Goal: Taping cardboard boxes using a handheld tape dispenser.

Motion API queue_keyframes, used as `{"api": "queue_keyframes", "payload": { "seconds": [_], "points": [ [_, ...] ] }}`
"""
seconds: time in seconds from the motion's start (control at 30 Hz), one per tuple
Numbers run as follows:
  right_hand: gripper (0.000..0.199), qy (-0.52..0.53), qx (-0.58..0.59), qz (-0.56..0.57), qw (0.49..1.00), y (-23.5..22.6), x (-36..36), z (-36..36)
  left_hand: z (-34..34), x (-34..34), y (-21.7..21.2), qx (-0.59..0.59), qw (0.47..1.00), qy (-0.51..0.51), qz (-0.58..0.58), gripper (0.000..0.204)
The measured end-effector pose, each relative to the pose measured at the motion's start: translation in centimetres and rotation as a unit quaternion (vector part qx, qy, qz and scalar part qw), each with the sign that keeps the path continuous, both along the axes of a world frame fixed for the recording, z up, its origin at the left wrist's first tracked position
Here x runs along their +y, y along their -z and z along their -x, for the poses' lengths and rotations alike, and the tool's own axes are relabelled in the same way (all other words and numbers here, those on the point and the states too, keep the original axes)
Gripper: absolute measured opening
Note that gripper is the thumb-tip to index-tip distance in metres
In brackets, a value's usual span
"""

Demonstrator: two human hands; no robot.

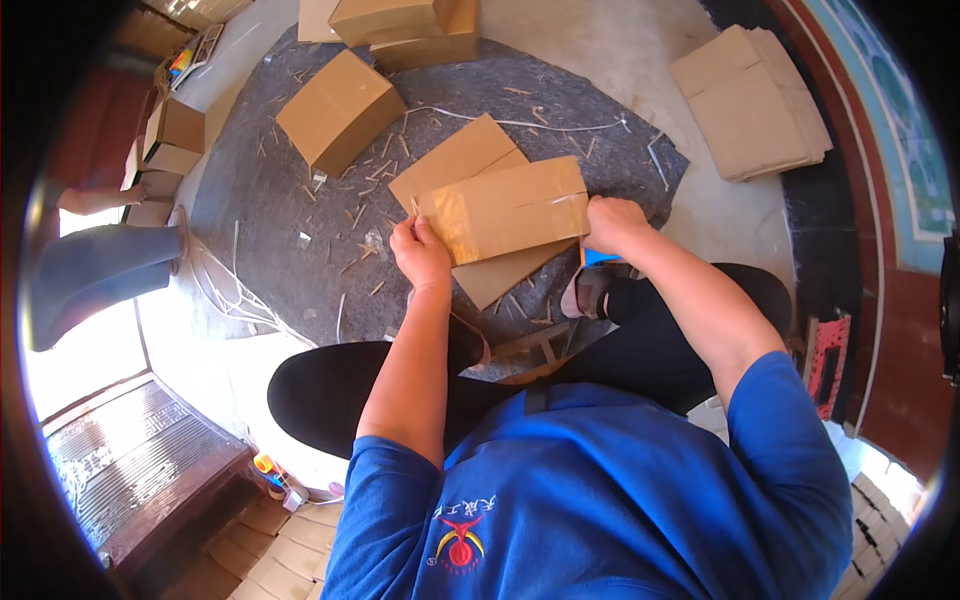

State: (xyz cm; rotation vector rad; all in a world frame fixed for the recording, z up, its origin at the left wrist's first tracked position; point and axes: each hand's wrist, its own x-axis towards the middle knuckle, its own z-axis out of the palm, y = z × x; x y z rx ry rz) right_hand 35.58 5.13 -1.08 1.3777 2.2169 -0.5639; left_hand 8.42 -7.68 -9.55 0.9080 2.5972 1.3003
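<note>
A flattened brown cardboard box (510, 210) is stretched between my two hands over my lap, with shiny tape across its left end. My left hand (424, 252) grips its left edge, thumb on top. My right hand (614, 226) is closed at its right edge; the fingers are partly hidden. Something blue (598, 257) shows just below that hand, too covered to name. Beneath the held piece lie more flat cardboard sheets (460, 160), one of them sticking out toward my feet.
A closed carton (340, 112) sits on the dark mat (250, 190) among cardboard scraps and white strapping. More cartons (410, 25) stand at the far side. Stacked flat cardboard (752, 100) lies far right. Another person's leg (105, 275) is at left, near small boxes (172, 138).
</note>
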Motion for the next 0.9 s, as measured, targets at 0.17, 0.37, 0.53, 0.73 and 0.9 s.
{"api": "queue_keyframes", "payload": {
  "seconds": [0.17, 0.37, 0.53, 0.73, 0.9],
  "points": [
    [0.041, -0.010, 0.025, -0.046, 0.999, 0.0, -0.2, -1.3, 0.7, 0.5, 0.0, -0.030, 0.999, 0.031, 0.028, 0.017],
    [0.039, -0.045, -0.072, -0.032, 0.996, -11.5, 1.8, -2.4, 2.8, -0.6, -2.7, 0.005, 0.997, -0.059, -0.054, 0.019],
    [0.034, 0.008, 0.328, 0.024, 0.944, -16.7, 1.3, -4.0, -3.8, -1.8, -11.0, -0.511, 0.853, 0.099, -0.040, 0.040],
    [0.028, 0.020, 0.440, 0.090, 0.893, -14.8, -1.4, -1.7, -7.1, -2.2, -16.0, -0.734, 0.639, 0.217, -0.076, 0.078],
    [0.030, 0.006, 0.460, 0.076, 0.885, -12.4, -1.2, -2.0, -5.8, -2.1, -16.5, -0.717, 0.636, 0.268, -0.094, 0.075]
  ]
}}
